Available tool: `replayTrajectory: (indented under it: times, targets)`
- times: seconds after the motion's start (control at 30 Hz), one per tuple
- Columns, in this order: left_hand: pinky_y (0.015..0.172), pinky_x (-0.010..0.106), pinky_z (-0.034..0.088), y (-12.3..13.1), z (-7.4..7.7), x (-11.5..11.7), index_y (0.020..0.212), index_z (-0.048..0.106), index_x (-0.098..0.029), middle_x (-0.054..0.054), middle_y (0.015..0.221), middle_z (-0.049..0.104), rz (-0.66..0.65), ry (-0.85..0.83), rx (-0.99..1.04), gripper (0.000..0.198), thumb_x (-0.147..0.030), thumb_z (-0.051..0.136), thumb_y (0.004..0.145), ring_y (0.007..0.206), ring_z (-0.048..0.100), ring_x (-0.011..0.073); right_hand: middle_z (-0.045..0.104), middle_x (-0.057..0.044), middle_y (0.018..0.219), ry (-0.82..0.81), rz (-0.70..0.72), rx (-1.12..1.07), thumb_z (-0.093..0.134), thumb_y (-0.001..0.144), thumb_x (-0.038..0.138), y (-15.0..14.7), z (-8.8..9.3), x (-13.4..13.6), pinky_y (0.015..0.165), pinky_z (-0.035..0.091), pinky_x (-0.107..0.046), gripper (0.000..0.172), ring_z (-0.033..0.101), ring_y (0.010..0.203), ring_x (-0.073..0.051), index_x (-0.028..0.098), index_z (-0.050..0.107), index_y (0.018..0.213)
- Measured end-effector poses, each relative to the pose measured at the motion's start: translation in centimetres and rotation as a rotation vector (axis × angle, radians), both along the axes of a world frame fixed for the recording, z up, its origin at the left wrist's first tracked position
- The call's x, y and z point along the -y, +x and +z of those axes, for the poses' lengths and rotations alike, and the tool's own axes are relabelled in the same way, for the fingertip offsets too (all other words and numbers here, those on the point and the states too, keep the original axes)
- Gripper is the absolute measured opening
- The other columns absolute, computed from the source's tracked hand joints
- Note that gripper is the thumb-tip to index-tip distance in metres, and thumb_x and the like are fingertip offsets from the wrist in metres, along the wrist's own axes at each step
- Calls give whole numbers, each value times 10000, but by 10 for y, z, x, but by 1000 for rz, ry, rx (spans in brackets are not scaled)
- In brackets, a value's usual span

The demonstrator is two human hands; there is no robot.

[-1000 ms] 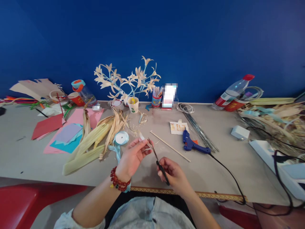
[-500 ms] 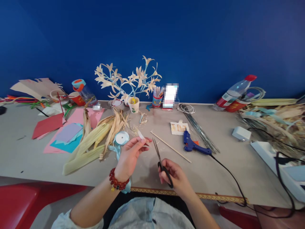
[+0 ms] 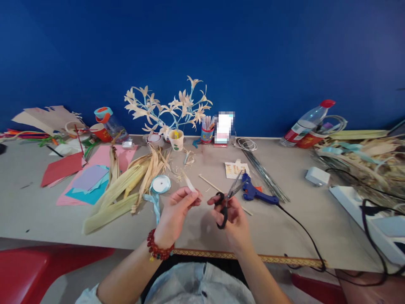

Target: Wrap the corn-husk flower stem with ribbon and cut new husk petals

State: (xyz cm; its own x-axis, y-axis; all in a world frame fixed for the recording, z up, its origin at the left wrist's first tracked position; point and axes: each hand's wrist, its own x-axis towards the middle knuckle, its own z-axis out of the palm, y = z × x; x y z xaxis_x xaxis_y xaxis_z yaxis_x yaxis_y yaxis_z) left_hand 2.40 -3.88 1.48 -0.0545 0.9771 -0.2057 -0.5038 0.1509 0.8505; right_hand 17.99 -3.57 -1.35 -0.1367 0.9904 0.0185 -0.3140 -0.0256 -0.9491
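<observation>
My left hand (image 3: 177,210) pinches a pale, pointed piece of corn husk (image 3: 190,184) that sticks up past the fingertips. In my right hand (image 3: 233,216) are black-handled scissors (image 3: 223,216), their blades parted and tilted away to the upper right, clear of the husk. Beyond my hands a thin stick (image 3: 210,183) lies on the table, partly hidden behind the scissors. A roll of light blue ribbon (image 3: 161,184) rests just left of the husk piece, its loose end running down toward my left wrist.
A blue glue gun (image 3: 260,195) lies right of the scissors, near a bundle of wires (image 3: 267,177). Corn husks (image 3: 109,214) and coloured paper (image 3: 90,177) spread at left. Husk flowers stand in a paper cup (image 3: 176,141) at the back. A power strip (image 3: 354,211) sits at right.
The scissors have swung from pointing up-left near my left hand to pointing up-right, blades wider apart. My right hand has risen slightly and turned. My left hand still holds the husk piece.
</observation>
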Motion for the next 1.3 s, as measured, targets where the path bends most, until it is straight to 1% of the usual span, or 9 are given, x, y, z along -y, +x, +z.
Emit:
replayTrajectory:
  times: [0.13, 0.23, 0.33, 0.43, 0.53, 0.63, 0.8, 1.07, 1.3]
  targets:
    - [703, 204, 447, 2, 4, 3, 744, 685, -154, 1, 718, 636, -62, 55, -164, 112, -254, 707, 789, 704, 560, 102, 642, -4, 848, 25, 1, 3, 803, 679, 238, -5, 5, -3, 540, 411, -199, 316, 517, 626, -99, 219, 558, 877]
    - [739, 229, 462, 6, 8, 5, 754, 673, -159, 8, 749, 640, -107, 117, -183, 109, -254, 688, 805, 739, 583, 122, 619, 26, 745, -5, -37, -28, 821, 646, 225, -12, 8, -2, 583, 436, -196, 318, 540, 637, -98, 213, 558, 824]
    - [780, 240, 465, 10, 7, 7, 800, 663, -170, 3, 779, 638, -92, 154, -161, 76, -242, 667, 824, 773, 598, 126, 615, 35, 722, -17, -106, -61, 826, 636, 261, -18, 11, -1, 606, 447, -199, 331, 550, 639, -97, 213, 549, 811]
    - [743, 217, 452, 13, 2, 7, 763, 631, -171, -17, 740, 597, -43, 168, -176, 102, -242, 661, 830, 739, 568, 107, 606, 36, 735, -45, -118, -46, 833, 631, 270, -20, 12, 1, 575, 422, -192, 355, 529, 622, -91, 217, 539, 822]
    - [712, 209, 438, 10, 1, 7, 777, 618, -174, -22, 721, 583, -30, 171, -261, 119, -266, 641, 848, 720, 541, 102, 573, 26, 758, -63, -29, -4, 807, 680, 354, -11, 7, 4, 530, 370, -194, 351, 472, 597, -86, 215, 519, 824]
    - [735, 223, 434, 3, 5, 5, 804, 619, -173, -10, 742, 603, -64, 209, -418, 144, -289, 592, 885, 743, 550, 113, 520, 13, 740, -61, 156, 89, 733, 734, 509, 3, 0, 9, 534, 340, -214, 390, 436, 613, -101, 201, 504, 799]
    - [719, 242, 423, -6, 13, 1, 785, 604, -168, 3, 745, 602, -83, 305, -644, 179, -288, 550, 907, 743, 549, 130, 464, 28, 701, -96, 352, 192, 718, 706, 597, 17, -7, 18, 555, 310, -224, 480, 393, 616, -109, 198, 460, 773]
    - [700, 250, 411, -4, 23, 2, 759, 585, -165, 4, 733, 589, -110, 395, -844, 181, -242, 520, 909, 722, 544, 134, 452, 44, 672, -138, 370, 190, 742, 677, 589, 15, 0, 17, 520, 257, -215, 503, 346, 575, -91, 200, 430, 741]
    - [686, 248, 408, -4, 23, 4, 746, 579, -167, -1, 717, 583, -93, 401, -860, 181, -234, 519, 903, 709, 540, 134, 435, 53, 634, -138, 333, 221, 749, 678, 568, 14, -5, 19, 506, 253, -215, 488, 326, 558, -88, 200, 431, 713]
